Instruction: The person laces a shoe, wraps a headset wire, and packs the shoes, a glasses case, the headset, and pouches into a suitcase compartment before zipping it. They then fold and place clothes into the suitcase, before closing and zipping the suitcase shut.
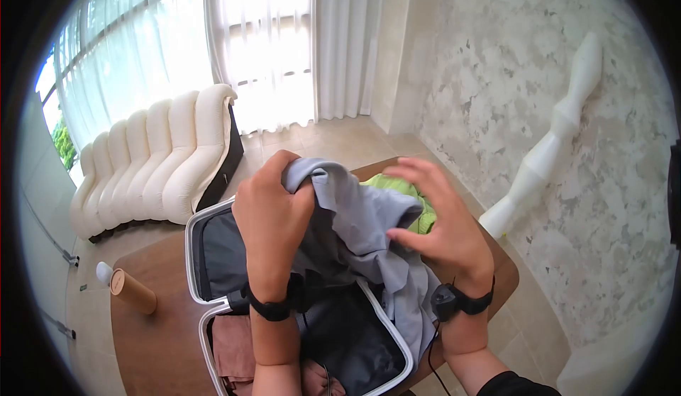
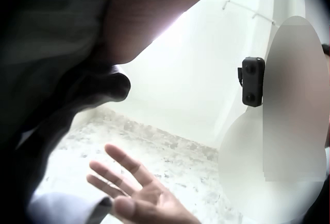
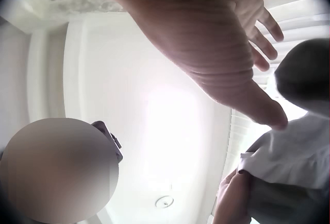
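Note:
A grey-blue garment (image 1: 355, 219) hangs in loose folds over an open suitcase (image 1: 190, 254) in the head view. My left hand (image 1: 273, 212) holds it up by its upper edge, thumb and fingers pinching the cloth. To its right, my right hand (image 1: 447, 229) is spread beside the garment, fingers apart and holding nothing. The right wrist view shows that hand's thumb (image 3: 268, 113) close to the raised cloth (image 3: 294, 152). Behind the garment lies lime-green cloth (image 1: 425, 220), partly hidden. Folded pink cloth (image 1: 233, 353) sits in the near half of the suitcase.
The suitcase stands on a brown wooden table (image 1: 159, 339). On the table's left is a brown cylinder (image 1: 135, 291), with a small white object (image 1: 104, 273) near it. A cream sofa (image 1: 152, 162) is beyond, and a white sculptural form (image 1: 543, 158) leans by the right wall.

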Action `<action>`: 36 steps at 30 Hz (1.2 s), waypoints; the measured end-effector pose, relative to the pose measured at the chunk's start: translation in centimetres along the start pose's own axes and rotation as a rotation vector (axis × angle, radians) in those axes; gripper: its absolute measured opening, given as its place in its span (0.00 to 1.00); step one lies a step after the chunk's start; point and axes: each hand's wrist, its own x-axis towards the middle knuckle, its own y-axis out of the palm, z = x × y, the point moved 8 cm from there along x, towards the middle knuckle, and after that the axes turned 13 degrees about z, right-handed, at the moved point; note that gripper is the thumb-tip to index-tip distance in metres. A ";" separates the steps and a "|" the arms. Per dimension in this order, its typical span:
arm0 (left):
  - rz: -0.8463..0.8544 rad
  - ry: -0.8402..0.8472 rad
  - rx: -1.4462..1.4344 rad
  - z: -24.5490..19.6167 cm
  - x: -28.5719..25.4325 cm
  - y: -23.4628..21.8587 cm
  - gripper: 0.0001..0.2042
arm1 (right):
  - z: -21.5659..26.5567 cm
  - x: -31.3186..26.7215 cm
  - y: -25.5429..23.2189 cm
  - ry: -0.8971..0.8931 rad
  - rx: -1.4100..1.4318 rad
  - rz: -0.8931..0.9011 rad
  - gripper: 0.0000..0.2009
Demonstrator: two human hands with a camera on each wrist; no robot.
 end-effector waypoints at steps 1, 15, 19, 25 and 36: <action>-0.017 0.036 0.049 -0.2 0.0 -0.1 0.12 | -0.3 -0.1 0.4 0.002 0.001 -0.001 0.44; -0.180 0.210 -0.308 -1.4 -0.7 -2.2 0.18 | -6.4 -1.4 5.6 0.355 -0.182 0.280 0.20; -0.184 0.207 -0.237 -1.4 -0.6 -2.5 0.19 | -7.3 -1.1 2.3 0.672 0.146 0.009 0.10; -0.002 0.355 -0.034 -3.0 -0.6 -1.4 0.22 | -5.1 -4.1 -2.1 0.076 1.132 -0.735 0.15; -0.114 0.364 -0.368 -3.0 -1.4 -2.6 0.07 | -5.4 -7.0 -4.8 0.014 1.046 -0.890 0.22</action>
